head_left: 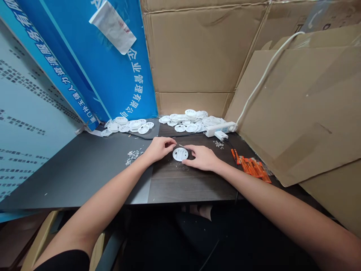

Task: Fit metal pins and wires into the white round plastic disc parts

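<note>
A round white plastic disc (pixel 180 154) with slots and small dark openings lies on the dark table between my hands. My right hand (pixel 202 158) curls at its right side, thumb on the lower right edge and forefinger above the upper edge. By that forefinger a thin dark sliver shows, too small to name. My left hand (pixel 161 149) is at the disc's upper left, thumb and forefinger pinched together; whatever is between them is too small to make out. Left of my left wrist lies a scattered heap of small shiny metal parts (pixel 133 156).
White discs are piled at the back left (pixel 135 125) and back middle (pixel 188 119). A white power strip (pixel 221 129) with a black cable stands behind my right hand. Small metal bits (pixel 219 145) and orange packets (pixel 254 168) lie to the right. Cardboard panels (pixel 194 52) rise behind.
</note>
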A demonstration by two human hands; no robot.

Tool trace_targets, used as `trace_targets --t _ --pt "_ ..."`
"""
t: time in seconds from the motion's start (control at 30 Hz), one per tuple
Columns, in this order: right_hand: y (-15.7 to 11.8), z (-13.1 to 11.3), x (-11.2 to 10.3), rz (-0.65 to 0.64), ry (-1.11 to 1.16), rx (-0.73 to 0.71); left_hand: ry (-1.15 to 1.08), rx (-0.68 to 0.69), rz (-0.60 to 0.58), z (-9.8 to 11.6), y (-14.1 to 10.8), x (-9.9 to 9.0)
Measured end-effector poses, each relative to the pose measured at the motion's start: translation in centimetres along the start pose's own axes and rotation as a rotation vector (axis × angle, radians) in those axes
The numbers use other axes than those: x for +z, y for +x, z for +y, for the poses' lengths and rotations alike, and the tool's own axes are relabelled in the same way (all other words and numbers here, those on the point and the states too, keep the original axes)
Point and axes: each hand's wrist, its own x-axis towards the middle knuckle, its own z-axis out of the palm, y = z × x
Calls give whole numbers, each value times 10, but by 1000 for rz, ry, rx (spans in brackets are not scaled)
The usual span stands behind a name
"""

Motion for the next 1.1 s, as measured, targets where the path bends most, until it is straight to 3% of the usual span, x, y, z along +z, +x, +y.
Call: trace_targets --t 0.13,0.27,0.57,0.87,1.1 --pt "2 -1 4 37 -6 67 41 153 -74 3 4 2" --pt "4 -2 7 37 -32 46 71 219 -130 4 6 7" --pt "1 4 6 28 -31 15 123 103 -141 16 5 11" --pt "2 5 7 27 -54 16 505 106 -209 29 5 14" --pt "1 5 7 39 -45 7 91 68 -169 17 3 10"
